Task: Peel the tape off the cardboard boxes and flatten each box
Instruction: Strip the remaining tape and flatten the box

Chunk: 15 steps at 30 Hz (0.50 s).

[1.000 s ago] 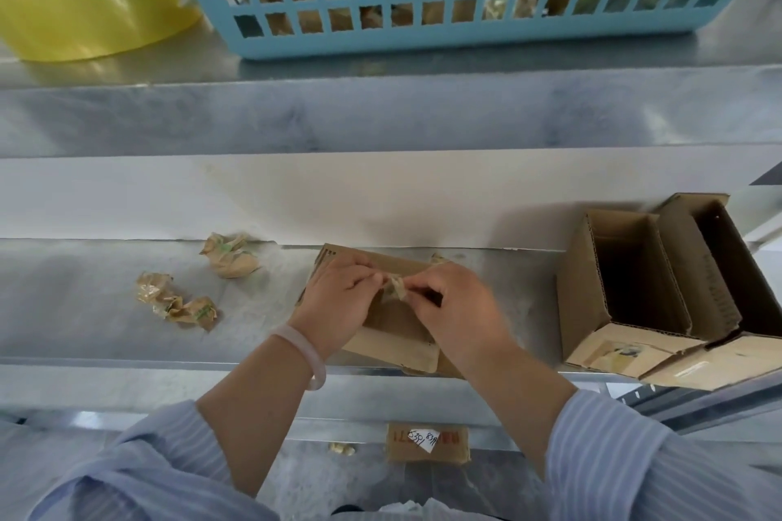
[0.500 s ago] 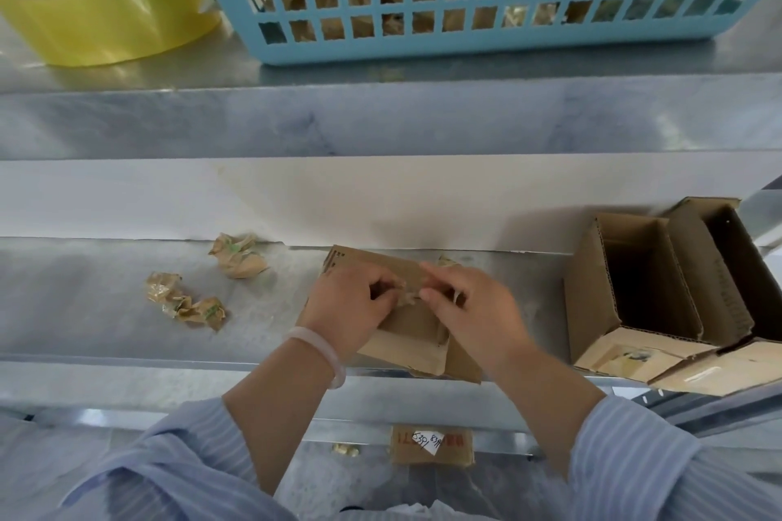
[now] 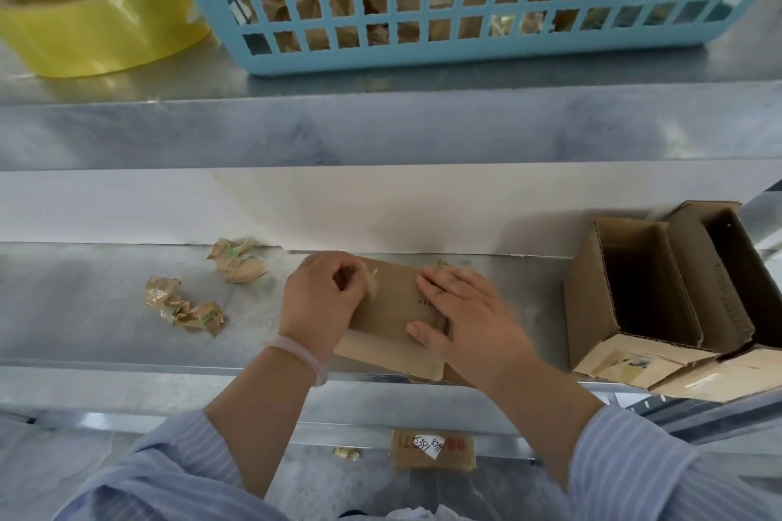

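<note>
We see a yellow tape roll and a blue basket holding brown scraps on the upper shelf. Two crumpled tape wads lie on the bench, left of the hands. Two open boxes stand side by side at right, overhanging the bench edge. A small carton lower down carries a white label, handwritten digits roughly 5391; its red print is partly covered. The flattened box, plain brown with tiny unreadable print, lies at the bench's front edge. Left hand, fingers curled, pinches a tape strip at the box's top. Right hand lies flat, fingers straight, pressing the box down.
</note>
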Tool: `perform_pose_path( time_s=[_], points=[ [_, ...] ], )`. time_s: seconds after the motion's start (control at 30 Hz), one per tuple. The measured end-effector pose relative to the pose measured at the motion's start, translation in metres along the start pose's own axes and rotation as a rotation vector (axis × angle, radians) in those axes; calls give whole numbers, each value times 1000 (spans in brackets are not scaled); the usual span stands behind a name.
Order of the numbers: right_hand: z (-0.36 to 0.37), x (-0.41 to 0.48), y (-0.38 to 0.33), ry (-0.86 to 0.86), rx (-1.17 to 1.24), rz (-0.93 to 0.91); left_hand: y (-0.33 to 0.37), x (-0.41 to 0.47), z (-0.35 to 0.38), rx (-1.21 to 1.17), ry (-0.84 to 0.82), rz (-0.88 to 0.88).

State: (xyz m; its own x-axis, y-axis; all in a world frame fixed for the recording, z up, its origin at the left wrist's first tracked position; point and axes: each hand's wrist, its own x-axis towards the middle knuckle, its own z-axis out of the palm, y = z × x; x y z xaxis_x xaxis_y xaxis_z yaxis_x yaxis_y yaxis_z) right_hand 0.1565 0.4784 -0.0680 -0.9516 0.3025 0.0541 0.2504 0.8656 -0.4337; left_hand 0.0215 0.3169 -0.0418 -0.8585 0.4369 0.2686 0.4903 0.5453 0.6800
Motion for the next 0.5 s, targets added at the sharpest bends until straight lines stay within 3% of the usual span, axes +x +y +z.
perform_pose_path(
  time_s=[0.23,0.4,0.5],
  points=[
    [-3,-2,-6,-41,-62,-21,0,0,1,141,36,150],
    [-3,-3,-8,-52,-55,-9,5,-3,0,404,-10,515],
    [-1,-4,-9,-48,-57,-11,11,-5,-4,485,-40,613]
  ],
)
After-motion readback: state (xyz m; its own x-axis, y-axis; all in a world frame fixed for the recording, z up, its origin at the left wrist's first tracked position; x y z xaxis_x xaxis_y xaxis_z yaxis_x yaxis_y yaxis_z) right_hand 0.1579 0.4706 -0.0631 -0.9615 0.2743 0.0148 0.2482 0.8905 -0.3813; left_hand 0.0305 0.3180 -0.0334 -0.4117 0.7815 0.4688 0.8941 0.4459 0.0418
